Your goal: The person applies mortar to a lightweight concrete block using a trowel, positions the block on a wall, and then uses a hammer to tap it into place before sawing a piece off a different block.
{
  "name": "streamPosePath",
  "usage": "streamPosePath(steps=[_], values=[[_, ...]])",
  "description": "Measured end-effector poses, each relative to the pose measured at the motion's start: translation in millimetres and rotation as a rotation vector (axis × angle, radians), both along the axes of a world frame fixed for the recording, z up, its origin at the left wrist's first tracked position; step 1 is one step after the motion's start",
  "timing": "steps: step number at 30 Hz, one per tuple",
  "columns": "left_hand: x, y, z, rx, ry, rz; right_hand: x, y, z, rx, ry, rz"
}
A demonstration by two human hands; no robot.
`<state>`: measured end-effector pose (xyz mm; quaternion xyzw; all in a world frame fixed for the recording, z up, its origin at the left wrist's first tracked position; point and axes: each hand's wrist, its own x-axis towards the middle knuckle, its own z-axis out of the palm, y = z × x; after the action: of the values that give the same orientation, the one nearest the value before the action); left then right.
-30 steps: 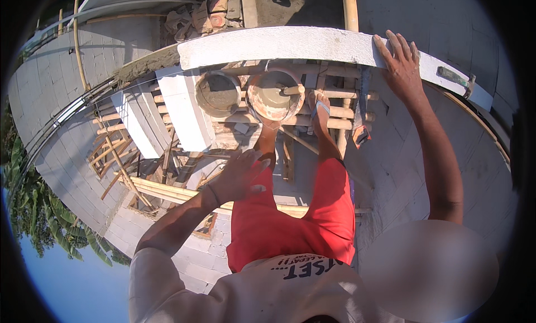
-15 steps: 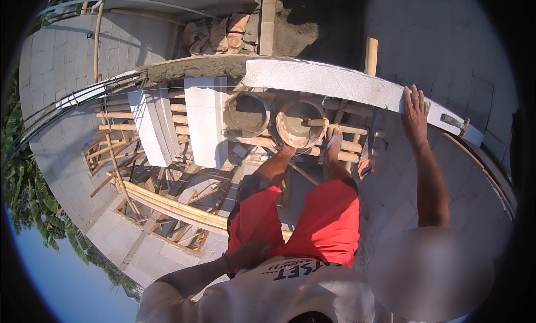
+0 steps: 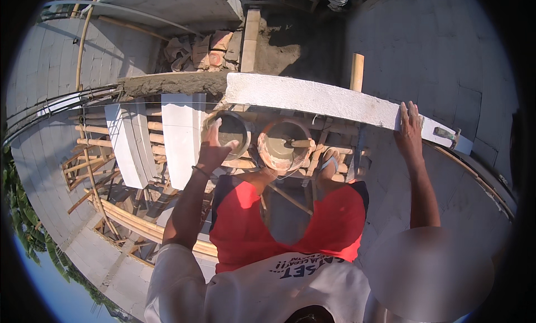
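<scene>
Item 1: long white block [image 3: 312, 96], lying in line with the mortar-coated ledge [image 3: 173, 85], just right of its rough grey stretch. Cannot tell whether 1 piece or 2; any joint hidden beneath the right hand [image 3: 410, 132].

Handling, by judgement: stiff, probably light for its bulk, awkward at such length; dusty rather than slippery; corners likely brittle, easily chipped. Best held by the 2 long faces, near both ends, clear of the corners.

Item 2: right hand, laid over the block toward its right end, fingertips at the far edge, not wrapped around.

Item 3: left hand [image 3: 211, 152], well apart from the right; fingers loose, thumb spread, nothing in grasp; in front of the left bucket [image 3: 249, 136]. Cannot tell whether touching its rim.

Item 4: right bucket [image 3: 269, 160], with grey mix and 1 wooden-handled tool [image 3: 301, 143]; beside the left bucket, on the near side of the ledge.

Item 5: 2 white slabs [image 3: 181, 141], left of both buckets.

Item 6: small hand tool [image 3: 446, 134], kind unclear, near the block's right end.

Writing: dark lettering across the pale shirt [image 3: 312, 272], upside down in view, not transcribed. No brand or label made out on block or buckets.
</scene>
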<state>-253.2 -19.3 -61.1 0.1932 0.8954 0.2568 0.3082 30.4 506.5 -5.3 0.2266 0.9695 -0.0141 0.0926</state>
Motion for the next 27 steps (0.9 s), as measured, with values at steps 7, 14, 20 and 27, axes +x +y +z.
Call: streamPosePath(steps=[7, 14, 20, 27], values=[[-69, 71, -67, 0.265, 0.019, -0.090, 18, 6, 8, -0.068, 0.012, -0.026], [-98, 43, -138, 0.209, 0.100, -0.245, 31, 32, 1, 0.074, -0.027, -0.056], [-141, 6, -159, 0.080, 0.333, -0.482, 42, 51, -5, 0.041, 0.058, -0.037], [-112, 54, -116, -0.076, 0.264, -0.271, 60, 72, -22, 0.058, 0.179, 0.068]])
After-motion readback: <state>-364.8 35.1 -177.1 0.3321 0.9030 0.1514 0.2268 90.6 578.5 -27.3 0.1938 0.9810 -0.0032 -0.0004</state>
